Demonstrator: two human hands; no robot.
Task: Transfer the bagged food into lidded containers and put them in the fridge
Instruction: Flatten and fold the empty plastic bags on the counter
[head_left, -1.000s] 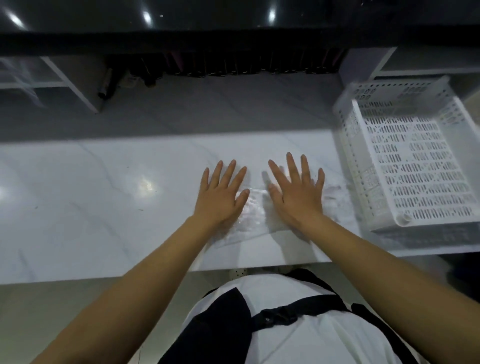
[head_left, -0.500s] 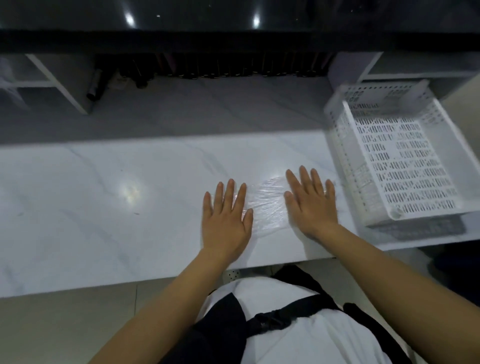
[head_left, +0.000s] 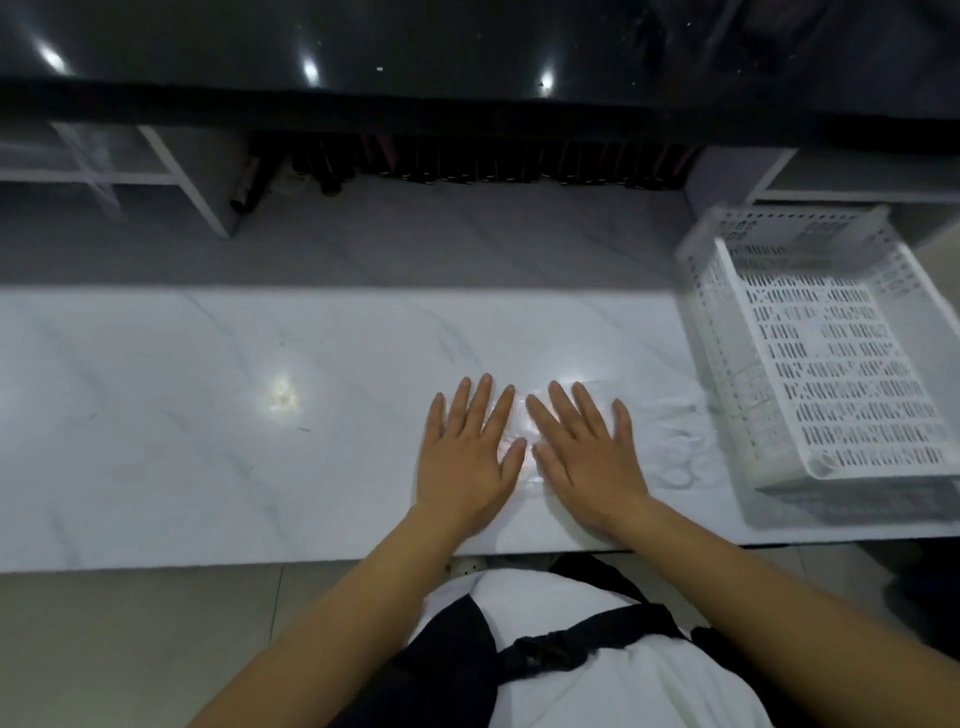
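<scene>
A clear empty plastic bag (head_left: 524, 439) lies flat on the white marble counter (head_left: 208, 426), near its front edge. My left hand (head_left: 467, 462) rests palm down on the bag's left part, fingers spread. My right hand (head_left: 584, 457) lies palm down on its right part, fingers spread too. The thumbs nearly touch over the bag's middle. Most of the bag is hidden under the two palms. No food and no lidded container shows.
A white perforated plastic basket (head_left: 831, 353) stands empty at the counter's right end. More crumpled clear plastic (head_left: 675, 441) lies between my right hand and the basket. Dark bottles (head_left: 467, 166) line the shadowed shelf at the back. White shelf dividers (head_left: 182, 176) stand left.
Both hands have slid together over the bag; half a second ago they lay apart with the bag showing between them. The camera view has shifted slightly.
</scene>
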